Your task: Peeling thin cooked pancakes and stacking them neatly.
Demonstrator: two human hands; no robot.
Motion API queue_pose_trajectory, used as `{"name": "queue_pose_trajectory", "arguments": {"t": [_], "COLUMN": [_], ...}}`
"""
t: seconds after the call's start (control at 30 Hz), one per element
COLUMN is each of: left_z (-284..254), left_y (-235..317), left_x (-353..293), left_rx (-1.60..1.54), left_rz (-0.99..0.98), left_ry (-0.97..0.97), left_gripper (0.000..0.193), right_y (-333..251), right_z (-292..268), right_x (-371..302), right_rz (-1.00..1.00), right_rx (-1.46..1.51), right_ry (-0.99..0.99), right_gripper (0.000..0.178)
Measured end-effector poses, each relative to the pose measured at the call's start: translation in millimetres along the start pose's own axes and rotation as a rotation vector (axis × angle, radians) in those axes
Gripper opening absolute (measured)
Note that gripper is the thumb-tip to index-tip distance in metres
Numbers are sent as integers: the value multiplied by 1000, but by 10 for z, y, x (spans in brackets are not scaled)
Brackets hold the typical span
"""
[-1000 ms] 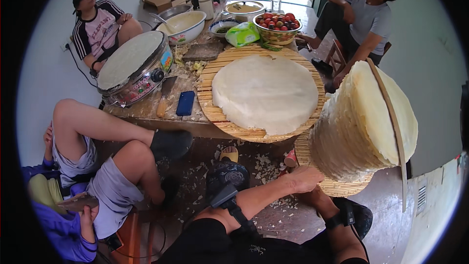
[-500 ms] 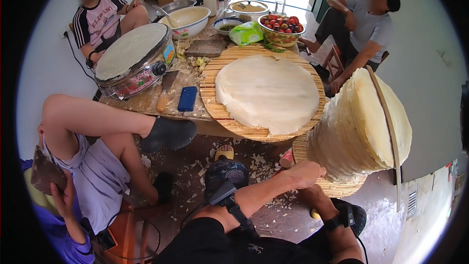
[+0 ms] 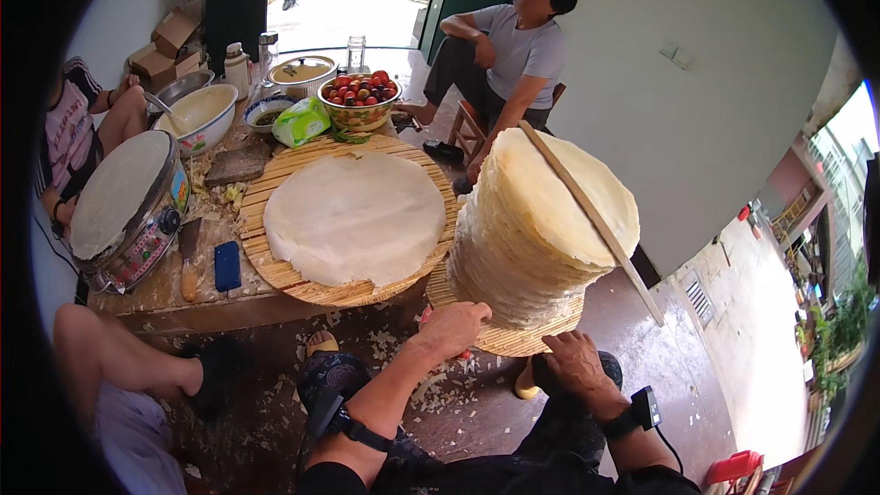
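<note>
A tall stack of thin round flatbreads [image 3: 522,247] stands on a round slatted mat [image 3: 513,339], with a long flat wooden stick [image 3: 587,202] across its top. My left hand [image 3: 456,328] is at the stack's lower left, its fingers curled together. What they hold, if anything, is hidden. My right hand [image 3: 579,365] lies by my knee near the mat's front edge, fingers loosely spread and holding nothing. On the table a large thin flatbread [image 3: 357,215] covers most of another round slatted mat [image 3: 261,247].
The round griddle [image 3: 137,211] stands at the table's left, beside a scraper [image 3: 190,261] and blue phone [image 3: 227,266]. Behind are a batter bowl [image 3: 206,119] and a bowl of red fruit [image 3: 359,103]. One person [image 3: 536,46] sits beyond the stack; others sit left. Scraps litter the floor [image 3: 440,394].
The view has turned right, so the table and stack appear farther left. My hands have moved apart; the right one has its fingers spread near the mat's front edge.
</note>
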State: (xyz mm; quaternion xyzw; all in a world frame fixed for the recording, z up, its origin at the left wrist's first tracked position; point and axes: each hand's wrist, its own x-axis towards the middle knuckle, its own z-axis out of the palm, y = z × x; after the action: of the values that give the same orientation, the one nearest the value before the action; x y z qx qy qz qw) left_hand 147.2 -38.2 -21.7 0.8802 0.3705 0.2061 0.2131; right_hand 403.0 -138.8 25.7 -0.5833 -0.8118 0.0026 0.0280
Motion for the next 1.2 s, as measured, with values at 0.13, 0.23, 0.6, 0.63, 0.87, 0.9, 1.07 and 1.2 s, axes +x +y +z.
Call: {"name": "queue_pose_trajectory", "arguments": {"t": [0.13,0.23,0.6,0.63,0.87,0.9,1.07,1.2], "left_z": [-117,-137,-322,-346,-285,-291,-282,-322], "left_y": [131,184,99,153,109,120,124,55], "left_x": [-45,-72,-46,-31,-26,-35,-54,-151], "left_rx": [-64,-138,-250,-356,-232,-238,-214,-254], "left_rz": [-23,-102,-99,-158,-106,-96,-122,-185], "left_ry": [20,15,183,133,105,96,78,76], "left_gripper": [23,22,18,19,19,19,19,18], "right_y": [321,404,550,528,457,446,465,514], "right_z": [-38,30,262,250,284,269,38,74], "right_x": [-347,-577,-544,-509,-485,-481,-380,-379], "right_rz": [259,376,270,292,153,168,243,309], "right_rx": [-69,-51,-107,-90,-42,-43,-36,-40], "right_ry": [121,25,-116,-154,-107,-109,-18,32], "right_gripper": [34,34,30,27,18,18,21,24]}}
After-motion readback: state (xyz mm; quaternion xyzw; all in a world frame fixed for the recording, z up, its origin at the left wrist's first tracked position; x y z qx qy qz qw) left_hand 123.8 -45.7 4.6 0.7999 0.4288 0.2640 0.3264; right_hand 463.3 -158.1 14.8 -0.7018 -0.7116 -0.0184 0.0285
